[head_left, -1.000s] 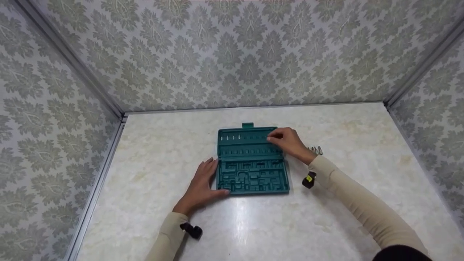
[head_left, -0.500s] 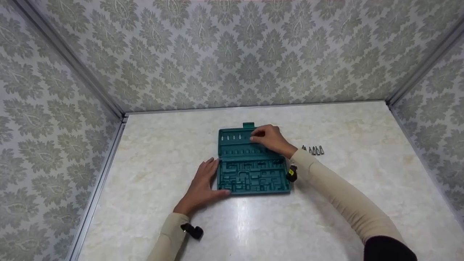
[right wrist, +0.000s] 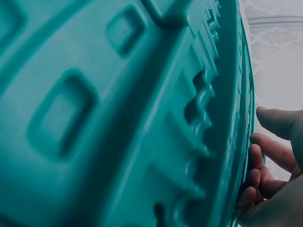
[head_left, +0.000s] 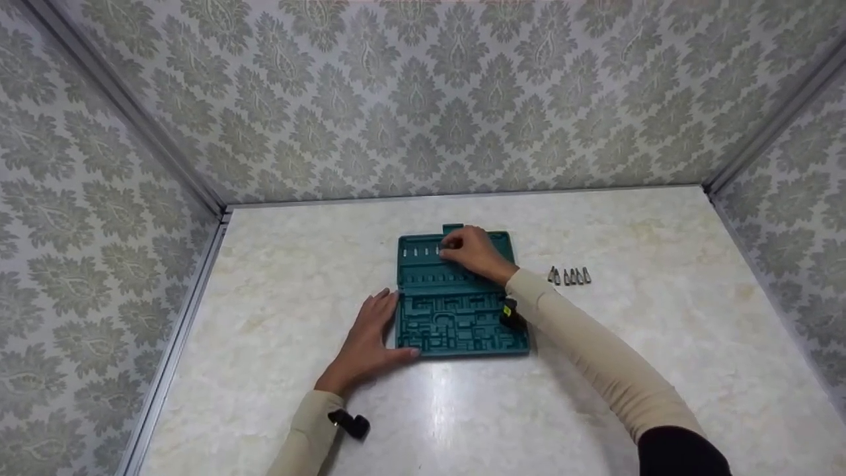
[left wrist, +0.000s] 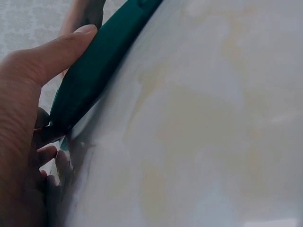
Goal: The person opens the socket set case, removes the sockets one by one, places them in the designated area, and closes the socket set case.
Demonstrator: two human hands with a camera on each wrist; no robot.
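Note:
In the head view a green plastic tool case (head_left: 476, 354) lies unfolded on the table, with moulded slots in both halves. Along its lid, several small metal bits (head_left: 416, 252) stand in a row. My left hand (head_left: 362, 344) grips the near left corner, thumb on the front rim and fingers along the left side; the left wrist view shows that thumb against the case (left wrist: 92, 66). Over the lid, my right hand (head_left: 477, 254) pinches thumb and index finger beside the last bit of the row, seemingly on another small bit, mostly hidden by the fingers.
Right of the case, several loose metal bits (head_left: 573, 276) lie side by side on the pale marbled table (head_left: 277, 264). The lid's latch (head_left: 453, 229) sticks out at the far edge. Patterned panels (head_left: 423, 99) enclose the table at the back and both sides.
My right hand has moved left along the lid, from its right end to the row's last bit, uncovering the loose bits on the table. My left hand and the case have stayed put.

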